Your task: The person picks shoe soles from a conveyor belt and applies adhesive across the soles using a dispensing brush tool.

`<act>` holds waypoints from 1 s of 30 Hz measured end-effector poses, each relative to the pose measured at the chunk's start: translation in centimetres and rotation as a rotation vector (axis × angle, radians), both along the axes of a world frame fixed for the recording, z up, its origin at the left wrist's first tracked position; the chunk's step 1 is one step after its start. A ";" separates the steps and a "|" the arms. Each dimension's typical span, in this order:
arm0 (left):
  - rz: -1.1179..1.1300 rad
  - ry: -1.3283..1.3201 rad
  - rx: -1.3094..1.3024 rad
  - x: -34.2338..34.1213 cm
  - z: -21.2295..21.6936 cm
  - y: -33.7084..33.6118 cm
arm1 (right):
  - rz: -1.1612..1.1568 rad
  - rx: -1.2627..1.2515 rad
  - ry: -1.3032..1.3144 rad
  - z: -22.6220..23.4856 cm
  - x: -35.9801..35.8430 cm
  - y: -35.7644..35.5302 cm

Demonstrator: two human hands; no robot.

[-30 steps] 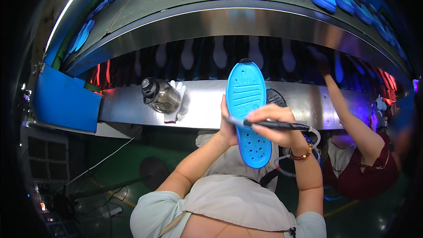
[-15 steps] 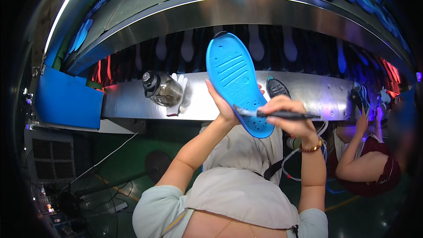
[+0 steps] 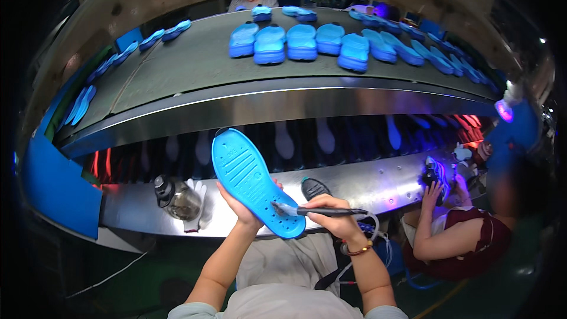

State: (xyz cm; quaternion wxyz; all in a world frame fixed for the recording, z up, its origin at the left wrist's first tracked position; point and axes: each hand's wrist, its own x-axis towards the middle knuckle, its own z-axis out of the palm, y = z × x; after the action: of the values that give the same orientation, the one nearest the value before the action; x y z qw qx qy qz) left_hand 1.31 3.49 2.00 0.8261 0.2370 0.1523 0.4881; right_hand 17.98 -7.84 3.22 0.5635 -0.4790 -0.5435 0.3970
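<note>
My left hand (image 3: 237, 205) is closed around the side of a bright blue shoe sole (image 3: 241, 171), tilted above the metal ledge with its grooved, holed face showing. Black shows at its far end. In my right hand (image 3: 332, 217) is a brush (image 3: 313, 210) with a dark handle and pale bristles. Its bristles touch the holed near part of the sole. Beyond my right hand, a dark shoe piece (image 3: 315, 188) rests on the ledge.
The metal ledge (image 3: 127, 204) also holds a clear bottle with a black lid (image 3: 176, 199) and a white glove (image 3: 197, 190). Behind it, a green-grey conveyor (image 3: 177, 68) carries several blue soles (image 3: 302, 41). At right a co-worker's hand (image 3: 433, 193) touches a dark shoe piece.
The whole view has shifted, so more of the conveyor and its soles shows. The brush tip now lies farther in on the sole's holed part, away from its left edge.
</note>
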 end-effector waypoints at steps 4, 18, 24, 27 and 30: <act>-0.014 -0.005 0.045 -0.3 0.0 0.0 | 0.235 0.237 -0.235 1.0 -1.1 -1.2; -0.037 -0.004 -0.020 0.1 2.7 1.1 | 0.028 0.060 -0.024 0.9 0.7 -0.2; -0.133 -0.067 0.129 -1.7 2.6 1.1 | 0.261 0.078 0.284 -0.6 0.3 -0.9; -0.147 -0.062 0.058 -1.4 3.3 0.0 | 0.161 -0.075 0.462 -1.7 -0.6 -1.4; -0.205 -0.189 -0.026 -1.4 1.9 -3.5 | 0.114 -0.074 0.838 -1.4 -3.0 -1.8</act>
State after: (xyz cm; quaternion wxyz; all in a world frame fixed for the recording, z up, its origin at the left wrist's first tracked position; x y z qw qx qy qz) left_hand -0.07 0.04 3.91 0.8853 0.1936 0.0552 0.4192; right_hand 14.94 -9.66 1.87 0.6955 -0.2652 -0.2784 0.6070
